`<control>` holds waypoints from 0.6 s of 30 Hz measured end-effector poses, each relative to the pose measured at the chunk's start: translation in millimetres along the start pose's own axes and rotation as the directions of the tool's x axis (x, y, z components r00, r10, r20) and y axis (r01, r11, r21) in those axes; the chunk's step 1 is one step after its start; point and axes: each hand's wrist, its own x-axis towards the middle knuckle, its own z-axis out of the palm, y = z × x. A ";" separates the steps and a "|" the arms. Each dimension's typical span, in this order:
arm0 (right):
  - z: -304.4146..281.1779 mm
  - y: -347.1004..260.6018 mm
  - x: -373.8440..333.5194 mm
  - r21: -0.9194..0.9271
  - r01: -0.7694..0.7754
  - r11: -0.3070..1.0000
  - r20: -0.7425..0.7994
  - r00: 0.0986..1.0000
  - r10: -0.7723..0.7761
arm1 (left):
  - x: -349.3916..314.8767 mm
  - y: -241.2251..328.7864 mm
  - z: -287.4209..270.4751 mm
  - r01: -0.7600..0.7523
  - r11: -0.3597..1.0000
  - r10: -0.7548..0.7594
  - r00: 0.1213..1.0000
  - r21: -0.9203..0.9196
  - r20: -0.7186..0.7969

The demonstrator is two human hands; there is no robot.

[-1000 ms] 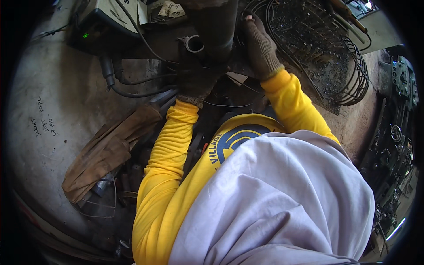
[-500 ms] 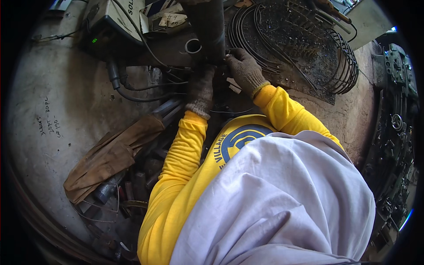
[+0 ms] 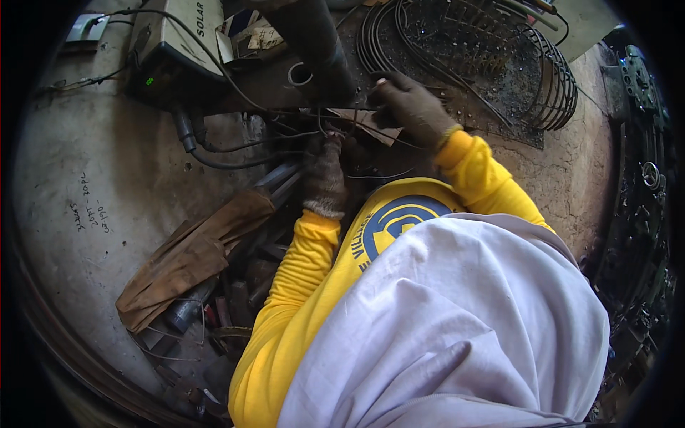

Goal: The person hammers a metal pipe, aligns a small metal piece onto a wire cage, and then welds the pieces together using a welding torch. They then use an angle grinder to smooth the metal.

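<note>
My left hand [image 3: 325, 175], in a dark knitted glove, is closed low beside the workbench edge. Thin dark curved rods or cables [image 3: 321, 120] show just above its fingers; what it grips is hidden in shadow. Higher and to the right, my gloved right hand [image 3: 415, 110] hovers near the foot of a thick dark metal post [image 3: 314, 46]. Its fingers are parted, slightly blurred, with nothing visible between them. Left of the post is a short pipe ring [image 3: 300, 74] on a dark metal beam [image 3: 250, 94]. A piece of cardboard [image 3: 367, 127] lies between my hands.
A box-shaped machine [image 3: 182, 50] with a green display and thick cables [image 3: 235, 160] stands at left. Coiled rods [image 3: 378, 39] and a spiked dark plate [image 3: 471, 64] lie at upper right. A brown cloth [image 3: 193, 257] covers metal scraps at lower left.
My right hand has moved away from the foot of the post, rightward, and its fingers have parted. My left hand has come slightly lower, toward me. The view has shifted a little.
</note>
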 end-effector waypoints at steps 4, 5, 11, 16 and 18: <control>-23.8 -33.2 -47.5 0.077 0.058 0.995 0.021 0.998 -0.060 | 14.1 46.2 -38.9 0.428 0.660 -0.258 0.901 -0.618 0.348; -28.2 -32.7 -51.6 0.078 0.139 0.987 0.069 0.987 -0.145 | 19.5 54.6 -44.2 0.405 0.712 -0.194 0.899 -0.574 0.393; -36.4 -60.8 -83.9 -0.105 0.217 0.970 0.213 0.958 -0.192 | 51.1 104.4 -57.7 0.361 0.855 -0.025 0.747 -0.373 0.665; -59.8 -57.1 -114.4 -0.155 0.232 0.960 0.202 0.959 -0.200 | 72.0 123.3 -40.7 0.513 0.780 -0.053 0.623 -0.357 0.780; -71.4 -54.9 -129.7 -0.079 0.219 0.972 0.111 0.971 -0.210 | 78.8 135.0 -27.7 0.526 0.778 -0.025 0.573 -0.344 0.819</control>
